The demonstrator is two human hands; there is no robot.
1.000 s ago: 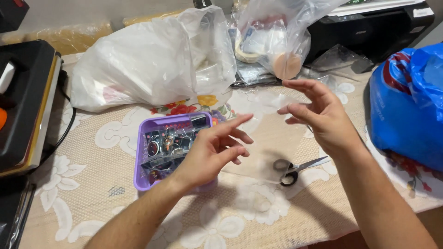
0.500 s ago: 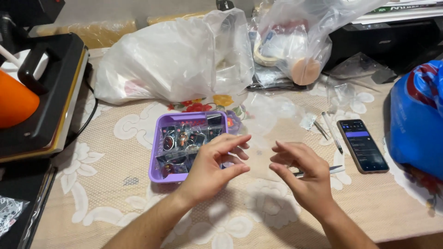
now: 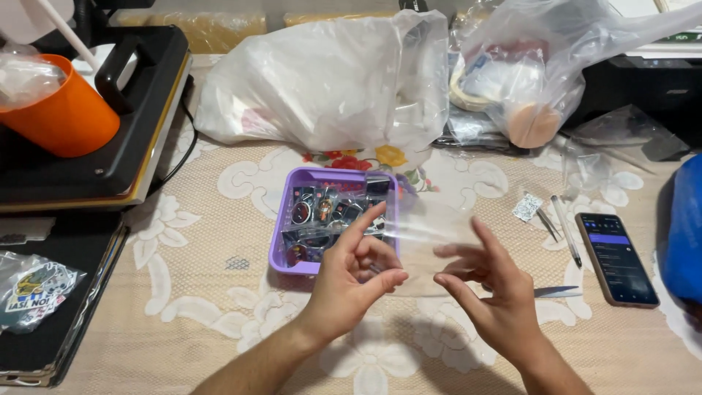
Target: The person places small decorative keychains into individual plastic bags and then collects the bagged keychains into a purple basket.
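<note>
Your left hand (image 3: 349, 281) and right hand (image 3: 491, 296) hover side by side over the lace-patterned table (image 3: 219, 322), and between them you hold a small clear plastic sleeve (image 3: 431, 230) — it stretches from the raised fingers of the left across to the right, thin and nearly see-through. The left grip is closed lightly on one edge of it, index finger up and thumb tucked under. The right hand's fingers are spread and half curled; they meet the sleeve's other side, but you cannot tell from here whether they pinch it or only touch it.

Just behind the left hand sits a purple tray (image 3: 281, 245) holding small items in clear wrappers, its near rim close to your knuckles. Beyond the tray lies a large white plastic bag (image 3: 322, 80), and beside that a clear bag (image 3: 526, 66) of supplies with a round tan piece showing through.

To the right of your right hand a smartphone (image 3: 616, 257) lies flat with its screen lit, a pen (image 3: 565, 228) and tweezers (image 3: 547, 223) just to its left, and a blue bag (image 3: 684, 234) at the frame's edge. A dark blade-like tip (image 3: 557, 291) pokes out beside the right hand — too hidden to name.

On the far left an orange cup (image 3: 62, 117) rests on a black press machine (image 3: 110, 161), with a bagged sticker (image 3: 33, 289) lying below.
</note>
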